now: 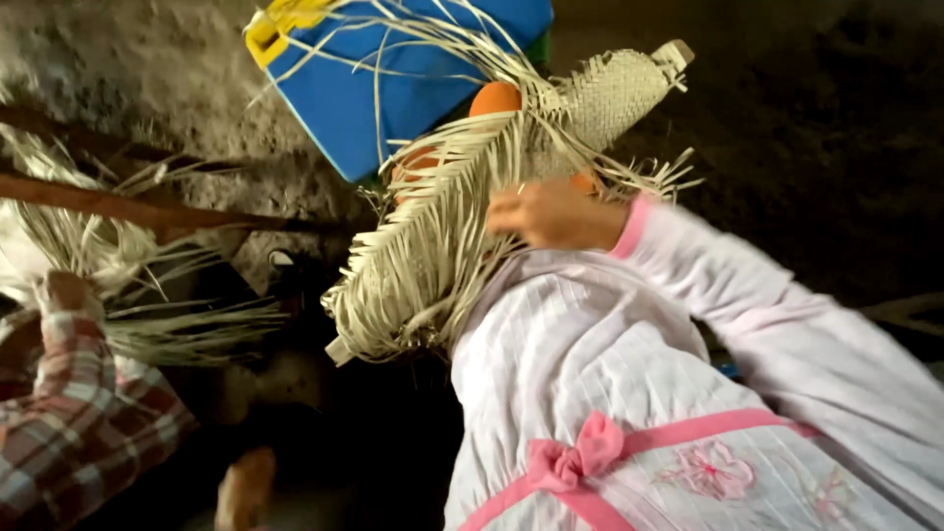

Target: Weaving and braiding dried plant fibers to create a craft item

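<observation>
Head view: dim earthen floor (128, 69), scattered straw (147, 324).

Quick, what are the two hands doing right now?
Right hand: closed on the pale straw strips of the half-woven mat.
Left hand: not in view.

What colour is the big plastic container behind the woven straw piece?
The plastic container is blue with a yellow cap, seen best in the head view, behind the woven straw piece.

Dim light, rough dark earthen floor (806, 118)
</observation>
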